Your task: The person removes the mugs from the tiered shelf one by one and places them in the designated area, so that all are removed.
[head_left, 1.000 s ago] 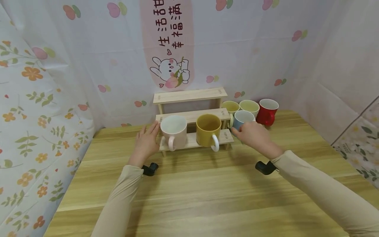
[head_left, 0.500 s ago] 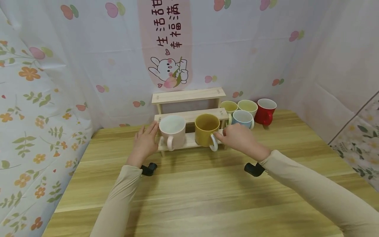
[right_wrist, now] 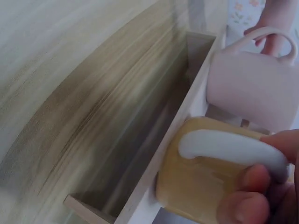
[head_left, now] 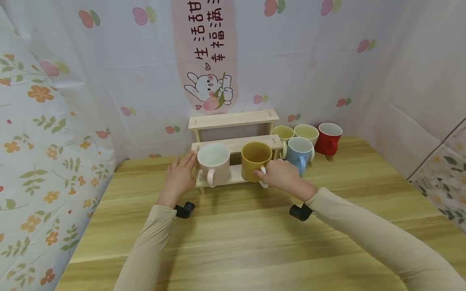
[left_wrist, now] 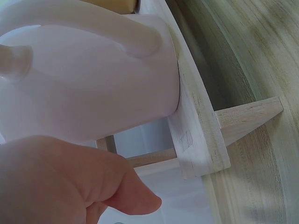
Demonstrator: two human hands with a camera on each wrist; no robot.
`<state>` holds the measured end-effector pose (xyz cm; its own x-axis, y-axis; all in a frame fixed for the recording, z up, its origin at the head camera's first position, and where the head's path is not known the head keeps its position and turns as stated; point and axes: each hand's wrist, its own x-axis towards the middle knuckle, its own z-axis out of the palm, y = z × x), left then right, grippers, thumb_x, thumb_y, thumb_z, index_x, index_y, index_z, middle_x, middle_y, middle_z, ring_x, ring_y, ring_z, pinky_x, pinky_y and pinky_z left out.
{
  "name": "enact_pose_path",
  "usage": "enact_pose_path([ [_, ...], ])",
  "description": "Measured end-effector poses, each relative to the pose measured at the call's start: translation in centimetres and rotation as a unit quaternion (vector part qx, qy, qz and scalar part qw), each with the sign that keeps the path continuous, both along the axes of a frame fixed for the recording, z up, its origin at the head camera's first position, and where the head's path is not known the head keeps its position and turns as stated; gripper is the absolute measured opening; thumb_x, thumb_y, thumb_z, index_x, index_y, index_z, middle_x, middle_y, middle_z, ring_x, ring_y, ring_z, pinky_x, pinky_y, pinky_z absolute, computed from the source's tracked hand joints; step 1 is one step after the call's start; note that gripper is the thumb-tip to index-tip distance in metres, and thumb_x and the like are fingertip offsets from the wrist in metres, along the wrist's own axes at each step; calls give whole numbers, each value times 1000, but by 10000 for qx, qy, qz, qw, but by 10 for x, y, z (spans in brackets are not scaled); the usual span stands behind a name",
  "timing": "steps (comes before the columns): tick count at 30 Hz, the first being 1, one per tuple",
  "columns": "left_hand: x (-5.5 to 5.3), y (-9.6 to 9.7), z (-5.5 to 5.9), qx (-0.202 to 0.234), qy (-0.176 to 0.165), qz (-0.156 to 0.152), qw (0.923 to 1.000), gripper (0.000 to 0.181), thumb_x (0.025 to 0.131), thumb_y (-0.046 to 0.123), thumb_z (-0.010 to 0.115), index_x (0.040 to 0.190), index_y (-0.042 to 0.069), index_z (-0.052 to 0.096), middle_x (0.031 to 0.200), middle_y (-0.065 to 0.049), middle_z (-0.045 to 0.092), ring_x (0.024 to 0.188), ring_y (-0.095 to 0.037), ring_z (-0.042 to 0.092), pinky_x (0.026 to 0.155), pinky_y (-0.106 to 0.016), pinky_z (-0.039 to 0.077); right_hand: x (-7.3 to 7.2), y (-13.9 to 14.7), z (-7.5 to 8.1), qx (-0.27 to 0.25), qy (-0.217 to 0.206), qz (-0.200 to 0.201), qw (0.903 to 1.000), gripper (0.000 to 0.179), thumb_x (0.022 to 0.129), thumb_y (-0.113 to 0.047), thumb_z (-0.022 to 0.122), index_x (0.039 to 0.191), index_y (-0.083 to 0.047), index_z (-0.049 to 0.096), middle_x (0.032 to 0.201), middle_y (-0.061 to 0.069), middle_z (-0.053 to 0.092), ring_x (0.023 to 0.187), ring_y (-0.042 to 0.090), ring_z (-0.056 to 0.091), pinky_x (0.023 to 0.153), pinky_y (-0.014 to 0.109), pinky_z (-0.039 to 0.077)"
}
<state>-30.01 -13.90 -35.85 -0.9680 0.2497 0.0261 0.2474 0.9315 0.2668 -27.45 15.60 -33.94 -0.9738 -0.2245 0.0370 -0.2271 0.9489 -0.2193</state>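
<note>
A pale pink mug [head_left: 214, 166] and a mustard-yellow mug [head_left: 252, 163] stand side by side on the lowest step of a light wooden three-step rack [head_left: 233, 120]. My right hand [head_left: 283, 174] holds the mustard mug by its white handle [right_wrist: 219, 145], the thumb on one side and curled fingers on the other. At the rack's left end, my left hand [head_left: 181, 178] rests beside the pink mug with its fingers stretched forward. The left wrist view shows that thumb [left_wrist: 135, 196] below the pink mug's side, apart from the lowest step's end; the other fingers are mostly hidden there.
Right of the rack are a light blue mug [head_left: 299, 150], a red mug [head_left: 327, 139], a pale yellow mug [head_left: 306, 131] and a yellow mug [head_left: 283, 131], close together. A patterned cloth [head_left: 309, 60] hangs behind the wood-grain table [head_left: 233, 242].
My right hand has moved left, away from the light blue mug, and has taken hold of the mustard mug's handle. The left hand has stayed at the rack's left end.
</note>
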Motion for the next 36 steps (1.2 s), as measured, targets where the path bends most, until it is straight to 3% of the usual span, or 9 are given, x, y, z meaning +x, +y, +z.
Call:
enact_pose_path([
  [9, -1, 1, 1, 42, 8, 24, 10000, 77, 85, 5, 58, 153, 11, 22, 161, -5, 15, 142, -49, 12, 110, -68, 15, 0, -1, -5, -159, 505, 77, 9986, 55, 93, -43, 53, 47, -15, 42, 44, -5, 37, 43, 13, 41, 40, 25, 26],
  [17, -1, 0, 2, 69, 21, 40, 10000, 76, 84, 3, 55, 153, 10, 23, 160, -7, 17, 142, -49, 13, 109, -69, 17, 5, 6, -7, -697, 903, -17, 9935, 56, 93, -43, 55, 47, -15, 41, 45, -5, 37, 43, 14, 41, 41, 24, 27],
  [25, 0, -2, 1, 93, -5, -7, 10000, 77, 84, 3, 56, 153, 10, 23, 161, -7, 16, 141, -50, 13, 109, -69, 16, 24, 27, -8, -1135, 894, -145, 9894, 56, 93, -36, 56, 45, -13, 42, 43, -4, 36, 44, 13, 37, 44, 24, 25],
  [36, 1, -4, -1, 135, 102, -68, 9998, 75, 84, 4, 57, 152, 9, 25, 160, -8, 18, 140, -52, 15, 108, -70, 17, 52, 67, 2, -1126, 1078, -508, 9865, 54, 92, -34, 58, 46, -13, 41, 43, -7, 33, 44, 12, 34, 42, 23, 22],
])
